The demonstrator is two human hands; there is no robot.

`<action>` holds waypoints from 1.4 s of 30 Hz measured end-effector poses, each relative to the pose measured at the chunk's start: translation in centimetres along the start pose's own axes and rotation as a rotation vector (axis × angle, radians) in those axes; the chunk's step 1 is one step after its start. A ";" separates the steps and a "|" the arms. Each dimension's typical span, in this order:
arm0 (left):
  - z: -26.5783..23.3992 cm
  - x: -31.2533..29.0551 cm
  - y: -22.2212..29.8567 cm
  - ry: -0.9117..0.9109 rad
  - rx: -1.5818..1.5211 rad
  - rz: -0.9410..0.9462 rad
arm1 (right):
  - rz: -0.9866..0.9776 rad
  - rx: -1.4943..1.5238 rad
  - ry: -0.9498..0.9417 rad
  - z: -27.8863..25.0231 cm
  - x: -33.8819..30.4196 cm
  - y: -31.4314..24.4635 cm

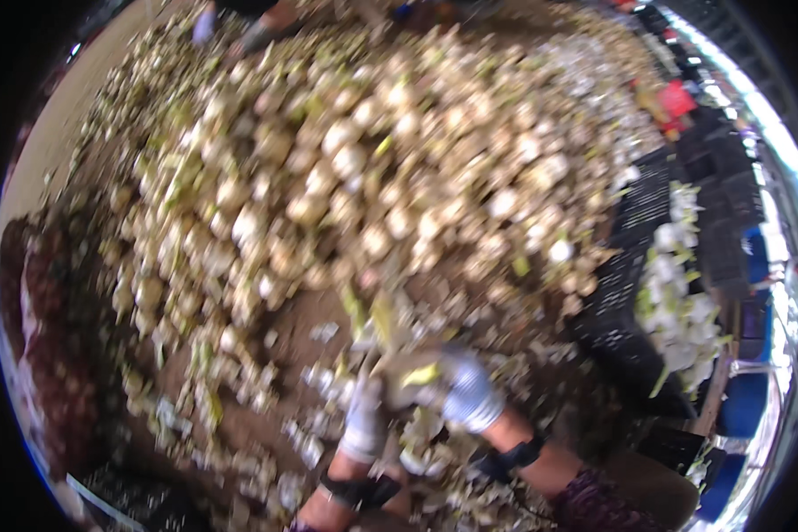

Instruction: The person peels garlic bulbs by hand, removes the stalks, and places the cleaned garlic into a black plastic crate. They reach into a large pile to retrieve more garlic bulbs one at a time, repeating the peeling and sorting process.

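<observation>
Before the bulb heap point(346, 164), left hand point(366, 412) and right hand point(470, 390), gloved, close together at a yellow-green stalk point(421, 374); too blurred to tell whether spread or pinching. Loose peelings point(308, 448) there too; right of the heap, a black crate point(625, 257) with white bulbs point(678, 306); left, a reddish sack point(53, 381); beyond, another person point(269, 22).

One left hand point(364, 418) and one right hand point(472, 390) make two, with two dark wristbands point(520, 454), one per arm. There is one heap of pale bulbs point(346, 164) (too many, and too blurred, to count), one reddish sack point(55, 381), and at least two black crates point(616, 275).
</observation>
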State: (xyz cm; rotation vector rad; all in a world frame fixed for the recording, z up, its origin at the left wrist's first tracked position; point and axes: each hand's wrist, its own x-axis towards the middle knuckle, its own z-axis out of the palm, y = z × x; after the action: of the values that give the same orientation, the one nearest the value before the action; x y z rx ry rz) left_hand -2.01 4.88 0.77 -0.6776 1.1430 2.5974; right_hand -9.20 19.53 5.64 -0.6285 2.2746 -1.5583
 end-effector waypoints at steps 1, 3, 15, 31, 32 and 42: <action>-0.9 0.2 -0.7 -0.055 -0.173 -0.111 | 0.059 0.235 0.042 -0.2 0.1 0.4; -0.1 1.0 0.2 0.025 0.105 0.189 | 0.317 0.590 0.097 0.0 -0.4 1.4; -1.3 -1.6 3.9 -0.201 0.023 0.068 | 0.533 0.949 0.435 0.3 -2.4 7.5; 0.8 1.1 2.1 0.081 0.507 -0.016 | -0.152 -0.315 0.007 -1.0 -2.6 2.3; 0.6 1.1 2.1 0.087 0.511 -0.019 | -0.169 -0.333 -0.022 -0.8 -2.6 2.0; 0.0 0.2 1.7 0.148 0.462 -0.139 | -0.190 -0.403 -0.004 -1.3 -2.8 2.7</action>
State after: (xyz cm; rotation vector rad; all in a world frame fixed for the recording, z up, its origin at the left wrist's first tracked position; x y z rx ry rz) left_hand -2.87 3.73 1.79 -0.8115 1.6034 2.0844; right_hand -7.95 22.84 3.59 -0.9735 2.6136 -1.1704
